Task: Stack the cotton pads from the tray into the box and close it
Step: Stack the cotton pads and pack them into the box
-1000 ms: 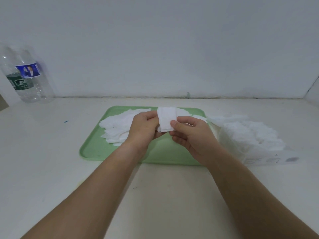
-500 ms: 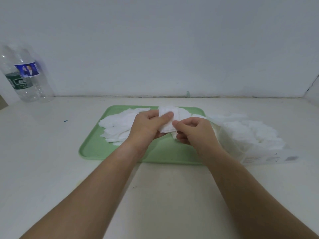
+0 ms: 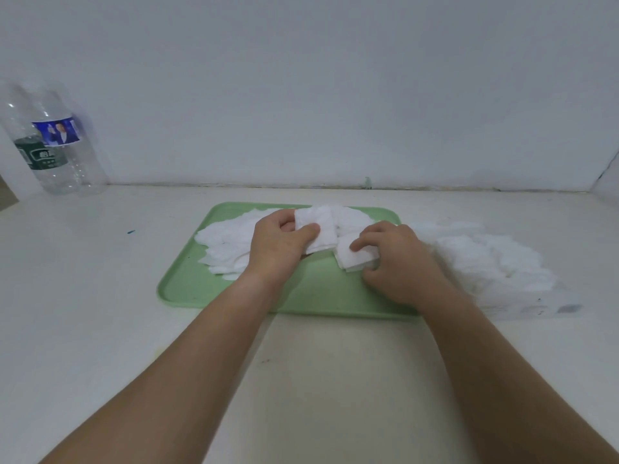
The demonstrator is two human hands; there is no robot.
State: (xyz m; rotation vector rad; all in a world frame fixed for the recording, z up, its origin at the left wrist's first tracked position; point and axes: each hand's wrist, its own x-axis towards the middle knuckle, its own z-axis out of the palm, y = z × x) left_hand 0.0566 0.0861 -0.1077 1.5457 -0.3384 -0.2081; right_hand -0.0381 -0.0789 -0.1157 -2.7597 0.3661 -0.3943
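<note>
Over tray (image 3: 187, 289), L hand (image 3: 278, 249), R hand (image 3: 400, 266) grip pads (image 3: 323, 237).

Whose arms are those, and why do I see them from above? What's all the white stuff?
No machine here: the arms belong to a person wearing a camera on the head, so you see what they look down at. The left hand holds a stack of cotton pads. The right hand pinches a smaller stack over the green tray, where more loose pads lie. The box beside it is heaped with pads. A plastic bottle stands far left.
</note>
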